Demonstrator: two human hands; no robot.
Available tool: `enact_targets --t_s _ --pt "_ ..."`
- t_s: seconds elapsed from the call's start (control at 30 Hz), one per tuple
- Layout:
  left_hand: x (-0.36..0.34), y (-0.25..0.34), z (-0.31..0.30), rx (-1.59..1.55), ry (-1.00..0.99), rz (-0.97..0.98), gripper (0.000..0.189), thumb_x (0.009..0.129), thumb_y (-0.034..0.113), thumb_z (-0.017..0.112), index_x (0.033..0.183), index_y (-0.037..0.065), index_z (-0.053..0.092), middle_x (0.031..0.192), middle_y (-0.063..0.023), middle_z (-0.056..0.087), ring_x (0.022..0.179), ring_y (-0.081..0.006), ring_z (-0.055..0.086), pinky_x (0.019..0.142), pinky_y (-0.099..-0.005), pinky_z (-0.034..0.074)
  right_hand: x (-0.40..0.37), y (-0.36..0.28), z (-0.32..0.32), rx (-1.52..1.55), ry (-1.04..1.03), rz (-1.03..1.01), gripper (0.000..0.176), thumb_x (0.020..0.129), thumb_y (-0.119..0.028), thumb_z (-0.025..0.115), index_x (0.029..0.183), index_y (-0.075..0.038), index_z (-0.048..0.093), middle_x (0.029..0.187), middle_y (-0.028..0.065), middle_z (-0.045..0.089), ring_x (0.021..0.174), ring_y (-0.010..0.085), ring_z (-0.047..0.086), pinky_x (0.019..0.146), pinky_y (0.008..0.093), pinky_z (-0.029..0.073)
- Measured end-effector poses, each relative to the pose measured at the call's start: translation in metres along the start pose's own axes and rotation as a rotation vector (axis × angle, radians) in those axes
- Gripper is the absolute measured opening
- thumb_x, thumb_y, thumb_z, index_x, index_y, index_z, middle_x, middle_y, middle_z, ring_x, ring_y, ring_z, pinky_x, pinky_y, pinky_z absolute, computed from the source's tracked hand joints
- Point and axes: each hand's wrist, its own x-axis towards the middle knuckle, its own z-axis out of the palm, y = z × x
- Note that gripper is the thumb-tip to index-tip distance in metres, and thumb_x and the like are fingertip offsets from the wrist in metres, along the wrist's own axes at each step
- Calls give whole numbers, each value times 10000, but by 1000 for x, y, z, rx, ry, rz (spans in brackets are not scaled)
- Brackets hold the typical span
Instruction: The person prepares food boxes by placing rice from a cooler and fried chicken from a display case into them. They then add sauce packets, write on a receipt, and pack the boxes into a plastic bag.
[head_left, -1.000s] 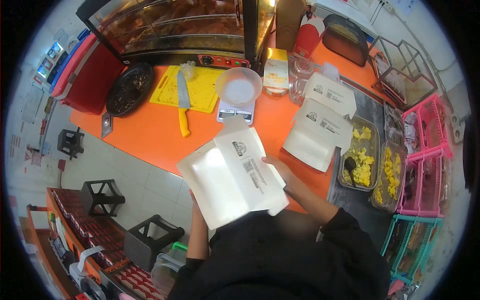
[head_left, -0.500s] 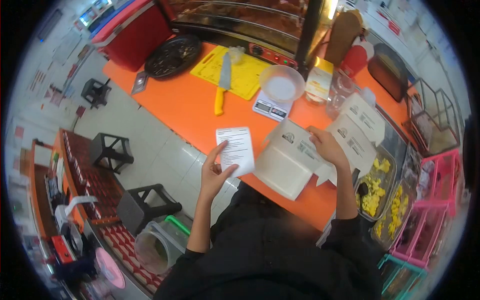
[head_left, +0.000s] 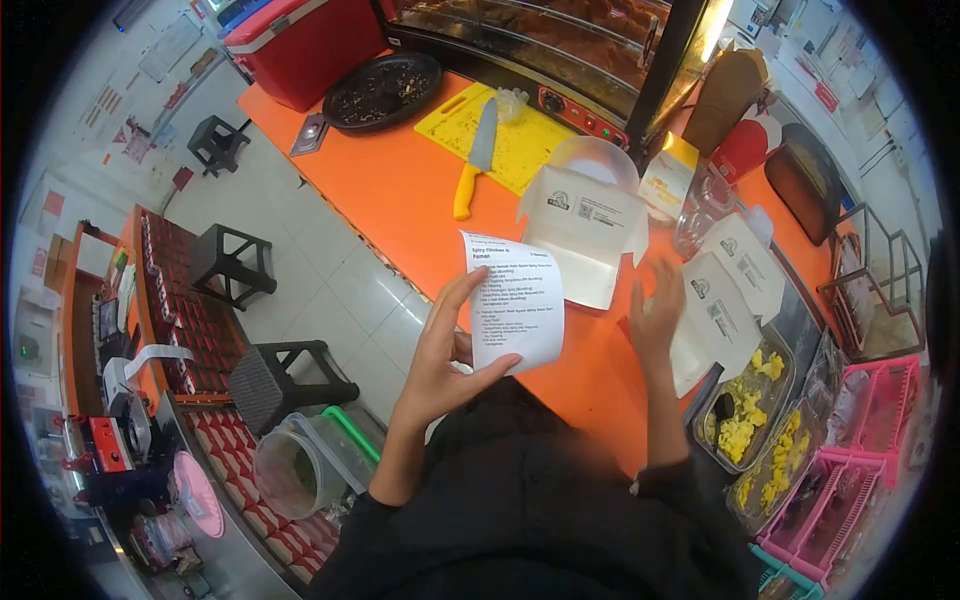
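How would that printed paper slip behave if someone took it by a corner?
The paper slip probably weighs little, looking like one thin sheet. It seems floppy: it bows in the left hand. A hard squeeze might crease it, as no stiff border shows.

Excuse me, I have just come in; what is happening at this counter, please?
A person holds a printed paper in the left hand. The right hand, blurred, seems to hold nothing; it is between an open box and more open boxes on the orange counter. A knife lies partly on the yellow board.
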Motion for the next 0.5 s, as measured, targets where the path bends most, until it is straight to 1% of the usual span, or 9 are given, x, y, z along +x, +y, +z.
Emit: enact_targets --t_s 0.03,0.1,0.13,0.23,0.3,0.33,0.4,0.47,0.5 --pt "2 2 2 31 -8 22 788 649 -6 713 1318 16 298 1289 -164 330 910 -234 617 591 -233 545 -34 13 -8 -34 11 103 405 770 -136 584 1159 -70 493 1207 151 458 1128 307 432 937 446 302" --pt "6 2 4 50 -39 32 828 636 -39 712 1324 -10 252 1309 -169 304 953 -249 598 637 -248 553 -91 22 -30 -153 -271 262 360 777 -130 570 1120 -39 506 1186 150 472 1132 308 430 947 448 289" --pt "8 3 7 71 -71 37 870 622 -73 711 1330 -36 207 1328 -174 278 996 -265 579 682 -262 562 -109 24 -37 -162 -269 273 360 777 -130 570 1120 -39 506 1186 150 472 1132 308 430 947 448 289" --pt "18 8 21 -8 -75 16 894 616 -71 719 1332 -48 184 1342 -194 261 1010 -289 571 686 -263 560 -134 33 -56 -239 -343 215 306 782 -103 548 1072 -11 518 1125 163 497 1094 326 448 924 445 311" --pt "23 7 30 6 -123 45 939 611 -73 722 1346 -31 139 1345 -203 254 1013 -302 567 686 -270 563 -119 55 -66 -186 -27 168 251 777 -47 527 1021 12 517 1040 171 511 1029 335 470 891 430 338" --pt "26 8 33 28 -151 75 985 606 -74 725 1360 -13 94 1349 -212 247 1016 -315 563 686 -278 566 -98 54 -77 -144 115 209 222 773 13 494 995 28 506 978 168 510 971 342 481 865 415 357" --pt "31 9 42 -27 -167 123 987 638 -64 708 1370 20 52 1347 -217 238 1003 -319 570 665 -283 568 -68 82 -92 -237 363 258 216 761 45 481 977 33 496 959 160 511 966 333 481 862 412 358" --pt "34 9 49 -78 -165 170 991 669 -53 691 1380 54 10 1345 -223 230 989 -322 577 645 -288 570 -30 107 -117 -249 517 280 212 759 40 497 970 23 513 949 146 525 940 312 505 838 398 381" --pt "35 9 51 -103 -174 196 1014 667 -58 691 1379 66 -20 1348 -238 220 988 -323 578 643 -296 573 -12 127 -126 -168 486 337 191 778 -6 502 967 2 531 948 125 542 920 278 523 817 385 398"
